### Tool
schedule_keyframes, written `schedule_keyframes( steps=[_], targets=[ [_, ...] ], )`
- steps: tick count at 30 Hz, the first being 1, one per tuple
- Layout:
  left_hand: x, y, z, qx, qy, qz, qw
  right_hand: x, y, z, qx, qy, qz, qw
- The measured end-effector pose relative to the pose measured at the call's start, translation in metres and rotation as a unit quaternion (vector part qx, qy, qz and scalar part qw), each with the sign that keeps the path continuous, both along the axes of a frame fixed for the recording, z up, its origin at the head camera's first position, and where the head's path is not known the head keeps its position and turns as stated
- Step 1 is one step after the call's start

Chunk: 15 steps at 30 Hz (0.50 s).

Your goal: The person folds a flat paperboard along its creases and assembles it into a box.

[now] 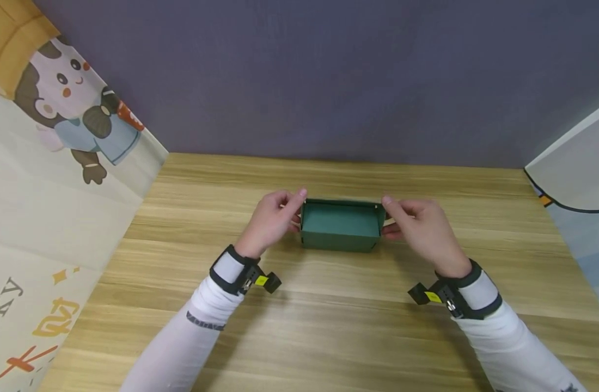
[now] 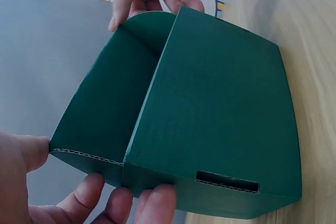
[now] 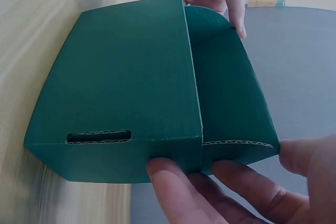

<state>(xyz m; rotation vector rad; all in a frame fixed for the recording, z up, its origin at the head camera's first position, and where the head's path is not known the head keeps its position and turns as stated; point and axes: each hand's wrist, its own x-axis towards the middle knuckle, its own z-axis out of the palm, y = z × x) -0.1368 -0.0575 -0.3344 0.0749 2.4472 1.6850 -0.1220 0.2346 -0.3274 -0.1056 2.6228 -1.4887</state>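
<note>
A small green cardboard box (image 1: 340, 243) sits mid-table in the head view, its top side uncovered and its far panel raised. My left hand (image 1: 274, 219) grips its left end, with the thumb at the far corner and the fingertips against the side. On the opposite end my right hand (image 1: 423, 227) holds it the same way. The left wrist view shows the box's front wall (image 2: 220, 98) and a narrow slot near one edge. A matching slot (image 3: 98, 136) appears in the right wrist view. The box's underside is hidden.
The box is on a wood-grain table (image 1: 329, 337). Behind the table's far edge stands a dark grey-blue panel (image 1: 338, 81). Cartoon-printed sheets border the left (image 1: 74, 218) and right (image 1: 574, 163) sides. Each wrist wears a strapped camera.
</note>
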Motion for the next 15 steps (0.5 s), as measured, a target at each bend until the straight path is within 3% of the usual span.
schedule_keyframes(
  steps=[15],
  targets=[
    [0.0011,-0.0040,-0.0068,0.035,-0.012,-0.021,0.9991,-0.0028,0.0063,-0.0081,-0.039,-0.030,0.027,0.9984]
  ],
)
